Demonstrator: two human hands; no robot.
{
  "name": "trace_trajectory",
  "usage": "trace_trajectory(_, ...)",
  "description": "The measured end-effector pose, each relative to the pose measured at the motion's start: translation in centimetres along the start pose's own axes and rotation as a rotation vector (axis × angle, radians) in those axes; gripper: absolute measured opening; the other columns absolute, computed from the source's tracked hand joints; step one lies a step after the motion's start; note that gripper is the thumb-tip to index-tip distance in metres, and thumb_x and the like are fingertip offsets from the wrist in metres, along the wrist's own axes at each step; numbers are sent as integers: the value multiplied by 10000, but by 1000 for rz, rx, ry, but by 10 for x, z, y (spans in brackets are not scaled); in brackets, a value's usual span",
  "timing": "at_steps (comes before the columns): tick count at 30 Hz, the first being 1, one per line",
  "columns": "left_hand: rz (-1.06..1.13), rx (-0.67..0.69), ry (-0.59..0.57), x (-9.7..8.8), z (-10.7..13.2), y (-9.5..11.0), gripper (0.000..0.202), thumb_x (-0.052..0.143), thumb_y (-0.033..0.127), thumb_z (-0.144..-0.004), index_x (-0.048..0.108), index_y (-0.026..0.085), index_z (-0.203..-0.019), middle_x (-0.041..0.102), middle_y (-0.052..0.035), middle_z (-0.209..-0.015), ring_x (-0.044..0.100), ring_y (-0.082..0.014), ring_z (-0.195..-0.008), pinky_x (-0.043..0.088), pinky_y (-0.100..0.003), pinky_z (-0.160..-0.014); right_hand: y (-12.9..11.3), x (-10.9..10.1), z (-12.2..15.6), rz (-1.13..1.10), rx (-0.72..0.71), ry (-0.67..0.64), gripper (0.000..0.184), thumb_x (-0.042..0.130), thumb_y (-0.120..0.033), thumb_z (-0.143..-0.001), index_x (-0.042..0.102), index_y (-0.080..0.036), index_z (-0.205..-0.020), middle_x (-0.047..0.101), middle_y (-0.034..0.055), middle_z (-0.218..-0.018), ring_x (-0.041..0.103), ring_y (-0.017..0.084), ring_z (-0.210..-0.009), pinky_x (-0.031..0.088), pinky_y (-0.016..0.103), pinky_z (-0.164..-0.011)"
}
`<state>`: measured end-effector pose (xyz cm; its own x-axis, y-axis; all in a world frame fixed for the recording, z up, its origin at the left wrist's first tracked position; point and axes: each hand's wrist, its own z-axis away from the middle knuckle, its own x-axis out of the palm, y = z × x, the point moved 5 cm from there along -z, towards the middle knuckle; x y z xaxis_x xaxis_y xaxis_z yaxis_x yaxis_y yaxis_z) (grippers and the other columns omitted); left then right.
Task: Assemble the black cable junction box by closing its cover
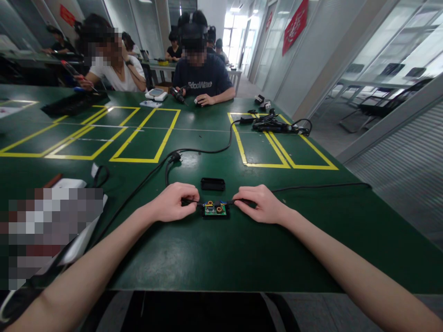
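Between my hands, a small green circuit board [211, 210] with copper coils sits in a black plastic case half [215, 216] on the green table. My left hand [176, 201] is closed around the black power cable where it enters the case from the left. On the other side, my right hand [259, 203] pinches the black cable that leaves to the right. Thin blue and yellow wires show at both ends of the board. Just behind it lies the other case half [212, 184], hollow side showing.
A plug [176, 157] and cable lie behind my left hand. Bundled black adapters and cables [273, 123] rest at the back right, among yellow tape outlines. A white object [69, 183] stands at left. Across the table sit a person in dark blue [202, 76] and another in white [117, 69].
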<state>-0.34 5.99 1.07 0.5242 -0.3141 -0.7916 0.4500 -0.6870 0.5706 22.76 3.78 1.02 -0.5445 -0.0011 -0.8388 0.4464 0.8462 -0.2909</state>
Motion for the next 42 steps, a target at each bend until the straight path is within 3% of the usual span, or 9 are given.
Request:
trace_trajectory(7, -32, -20, -34, 6, 0, -1, 103, 525, 227, -743, 543, 178, -653, 511, 23, -651, 452, -113, -581, 323, -236, -573, 1, 2, 2, 92, -15, -77, 247, 513, -256, -1036, 722, -158, -949, 705, 40, -774, 614, 121, -616, 385, 245, -559)
trace_trajectory(11, -125, -53, -15, 5, -1, -4, 136, 528, 253, -780, 581, 180, -678, 539, 15, -672, 491, -124, -599, 335, -242, -585, 4, 4, 2, 150, 1, -98, 280, 486, -281, -1057, 739, -165, -1025, 721, 49, -804, 639, 131, -645, 392, 250, -567)
trace_trajectory(16, -216, -81, -30, 6, -2, -5, 179, 532, 276, -823, 610, 179, -694, 566, 9, -702, 509, -124, -599, 325, -245, -578, 8, 7, 3, 122, 21, -103, 310, 486, -313, -1078, 753, -167, -1133, 738, 52, -832, 663, 141, -671, 432, 258, -589)
trace_trajectory(23, -231, -76, -36, 5, -1, -1, 176, 540, 265, -836, 638, 174, -722, 576, -2, -773, 526, -121, -620, 355, -245, -594, 10, 8, 4, 76, 42, -154, 310, 511, -332, -1072, 781, -188, -1114, 752, 57, -898, 680, 145, -704, 468, 263, -624)
trace_trajectory(42, -65, -110, -51, 3, 1, -4, 188, 570, 273, -884, 719, 176, -823, 629, -27, -844, 558, -133, -670, 424, -236, -606, 1, 5, 1, 191, -15, -190, 310, 502, -274, -1061, 788, -158, -1085, 729, 67, -868, 666, 166, -720, 439, 288, -586)
